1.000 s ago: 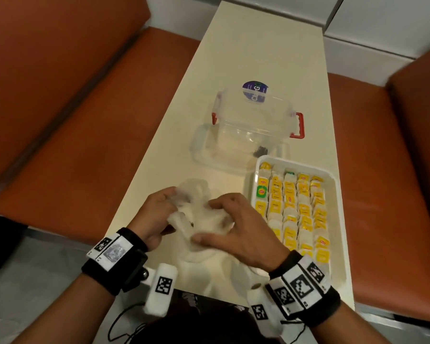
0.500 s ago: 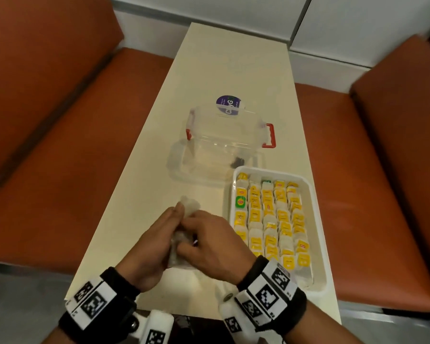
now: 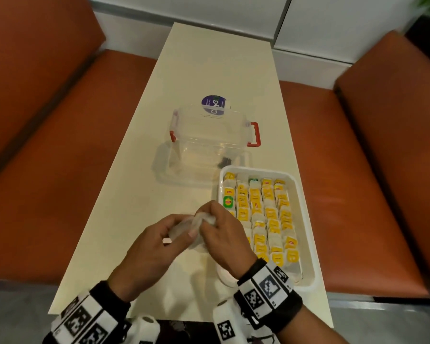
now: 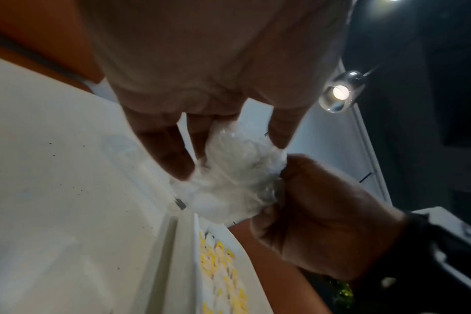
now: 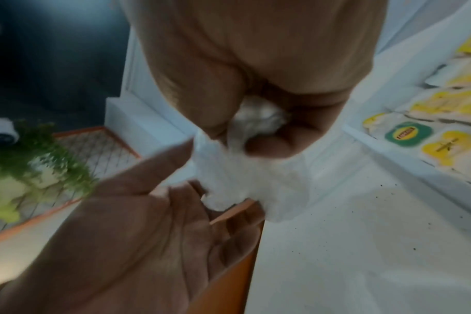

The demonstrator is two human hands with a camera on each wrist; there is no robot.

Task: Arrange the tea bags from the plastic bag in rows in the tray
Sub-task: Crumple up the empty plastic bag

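A crumpled clear plastic bag [image 3: 197, 219] sits squeezed between both hands, just left of the tray. My left hand [image 3: 184, 229] holds it from the left with thumb and fingers. My right hand [image 3: 209, 219] grips its top in curled fingers. In the left wrist view the wadded plastic bag [image 4: 234, 174] lies between the left fingers [image 4: 172, 153] and the right hand [image 4: 323, 212]. The white tray [image 3: 308, 232] holds several rows of yellow-labelled tea bags [image 3: 268, 214], with one green-labelled tea bag [image 3: 228, 201] in the left row. No tea bag shows inside the plastic bag.
Behind the tray, a clear lidless box with red handles [image 3: 209, 135] stands on the cream table [image 3: 209, 70]. Orange benches run along the left [image 3: 60, 145] and the right [image 3: 358, 170]. The table's near edge lies under my wrists.
A second ago the bag was spread loose between my hands. It is now bunched into a small wad, and both hands have closed in together beside the tray.
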